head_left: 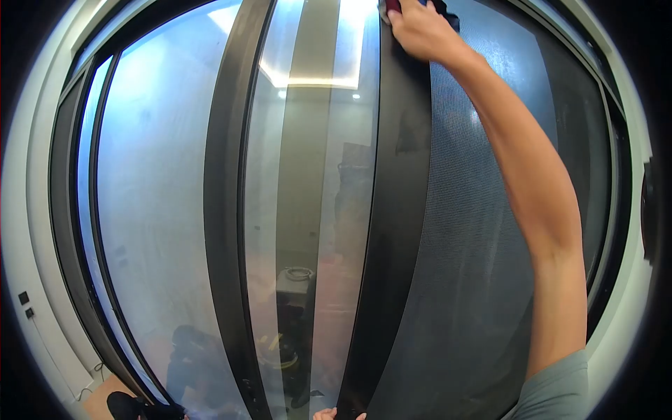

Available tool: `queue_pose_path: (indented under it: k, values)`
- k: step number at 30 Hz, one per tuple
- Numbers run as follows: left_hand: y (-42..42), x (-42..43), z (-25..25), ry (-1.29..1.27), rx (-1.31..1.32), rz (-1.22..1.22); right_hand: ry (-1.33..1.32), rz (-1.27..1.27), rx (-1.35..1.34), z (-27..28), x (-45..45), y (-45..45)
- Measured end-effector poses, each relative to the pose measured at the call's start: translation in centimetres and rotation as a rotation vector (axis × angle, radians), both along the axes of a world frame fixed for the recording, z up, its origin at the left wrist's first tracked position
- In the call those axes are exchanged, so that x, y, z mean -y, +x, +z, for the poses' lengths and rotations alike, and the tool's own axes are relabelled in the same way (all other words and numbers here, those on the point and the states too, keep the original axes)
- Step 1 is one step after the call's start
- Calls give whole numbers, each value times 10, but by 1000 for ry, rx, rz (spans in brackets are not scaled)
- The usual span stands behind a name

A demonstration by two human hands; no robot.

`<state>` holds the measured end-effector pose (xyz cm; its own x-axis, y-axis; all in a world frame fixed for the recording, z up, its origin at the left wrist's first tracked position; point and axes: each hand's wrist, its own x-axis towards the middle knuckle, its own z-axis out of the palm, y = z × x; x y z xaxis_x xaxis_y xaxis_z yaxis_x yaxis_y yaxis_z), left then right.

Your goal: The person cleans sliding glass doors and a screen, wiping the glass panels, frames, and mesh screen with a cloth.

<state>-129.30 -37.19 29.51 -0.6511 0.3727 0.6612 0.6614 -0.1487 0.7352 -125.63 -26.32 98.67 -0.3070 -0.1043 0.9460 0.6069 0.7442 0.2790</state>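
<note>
High on the dark upright frame (399, 182) of a sliding door, my right hand (425, 31) is closed around a dark, crumpled cloth (448, 15) with bits of red and blue showing. The cloth rests against the top of the frame, partly cut off by the upper edge of the view. At the very bottom, my left hand (326, 414) shows only as fingertips on either side of the same upright, apparently gripping it. The rest of that hand is out of view.
Left of the upright is a glass panel (301, 175) with reflections, then a second dark upright (227, 175) and hazy glass (154, 175). A mesh screen (469, 231) lies to the right. Dark objects (129, 406) sit at the lower left, beside the white wall (42, 231).
</note>
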Motion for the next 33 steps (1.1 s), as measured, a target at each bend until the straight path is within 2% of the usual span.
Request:
queue_pose_path:
  k: [2,3,4,6,8,9,10,11,14,16,18,19,21,22,24,25,27,29,31,33]
  values:
    - [-2,1,-1,-3,-9,-27,465,38,6,-54,-29,6]
    - [-3,0,-2,-2,-10,-22,663,49,161,-85,-31,13]
    - [-4,0,-4,-1,-14,-20,687,-149,259,-130,-26,28]
    - [-2,-1,-5,5,-19,-20,349,-113,389,-220,3,46]
    - [-1,1,-1,5,-30,-12,274,-64,551,-293,3,66]
    - [-1,2,-1,-6,-37,-8,170,-13,684,-320,0,76]
    - [-1,3,0,-8,-33,-10,184,33,753,-336,2,82]
    - [0,2,1,-9,-28,-13,183,69,780,-333,1,84]
    - [2,1,0,-9,-13,-16,240,40,827,-275,10,78]
    - [4,1,-1,2,0,-18,351,-51,665,-212,8,57]
    - [5,1,2,18,4,-33,525,-135,434,-124,-17,35]
    - [5,-2,-1,16,-6,-26,609,-145,403,-68,-30,29]
    - [9,-5,-13,9,-7,-17,125,-201,299,2,-3,20]
    - [10,-9,-17,25,2,-17,125,-125,258,9,8,19]
    - [14,-14,-23,49,32,-12,172,-200,160,88,-30,8]
    - [14,-16,-26,41,39,-3,106,-148,84,90,-17,7]
    - [14,-18,-32,28,39,-11,119,-168,-43,152,-56,5]
    - [14,-19,-29,28,46,-34,88,-154,-75,165,-54,2]
    - [12,-11,-24,18,61,-99,153,-154,-7,152,-59,11]
    - [6,-3,-20,27,56,-157,148,-177,79,100,-41,20]
